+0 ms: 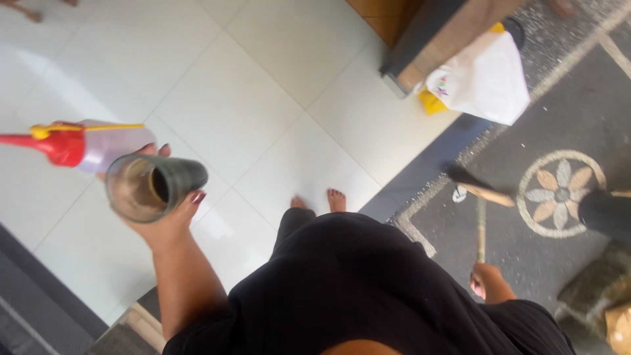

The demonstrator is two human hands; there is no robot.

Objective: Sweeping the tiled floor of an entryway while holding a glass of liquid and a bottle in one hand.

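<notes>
glass (146, 187) and squeeze bottle (85, 144) sit together in the left hand (161, 213), raised out over the white tiled floor (250, 98). the fingers wrap the dark lower part of the glass, which lies tipped on its side with the open mouth toward the camera; the same hand pins the pale bottle with its red nozzle cap behind the glass. the glass looks hard, smooth and breakable, likely slippery, so a grip round its middle seems safest. the bottle looks light and soft-sided and would give under a squeeze; holding both in one hand looks a loose arrangement.

the right hand (486, 284) is closed round a thin wooden stick (480, 230), which runs away from it toward a dark head, probably a broom, over the grey paved ground with a flower pattern (560, 192).

bare feet (319, 200) stand on the tiles just below the glass hand. a white bag (483, 79) with something yellow under it leans by a wooden piece of furniture (440, 33) at the tile edge. a dark rounded thing (608, 213) shows at the right edge; i cannot tell what it is.
</notes>
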